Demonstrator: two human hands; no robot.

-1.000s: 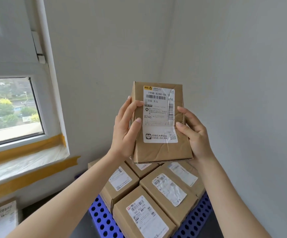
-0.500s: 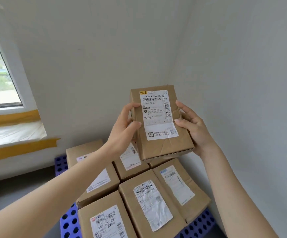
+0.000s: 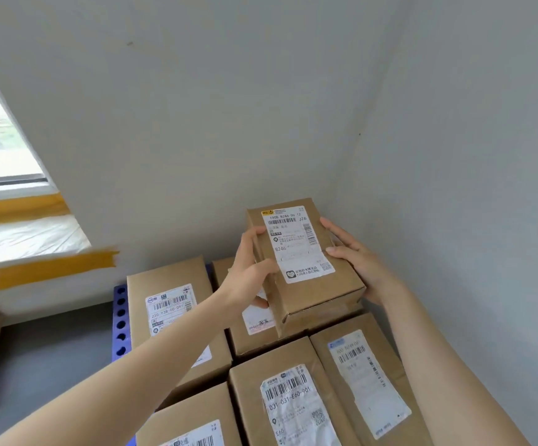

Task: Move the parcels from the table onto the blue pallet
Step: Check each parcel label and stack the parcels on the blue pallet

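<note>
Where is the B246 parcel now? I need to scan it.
Head view, right of centre: the B246 parcel is held between left hand and right hand, above the stacked parcels near the wall corner.

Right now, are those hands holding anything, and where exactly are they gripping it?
Yes: a labelled cardboard parcel, gripped by its two long sides, the left hand on one, the right hand on the other.

"B246" on held parcel (image 3: 306, 268); seemingly "031-031-E60-901" on front parcel (image 3: 288, 403).
</note>
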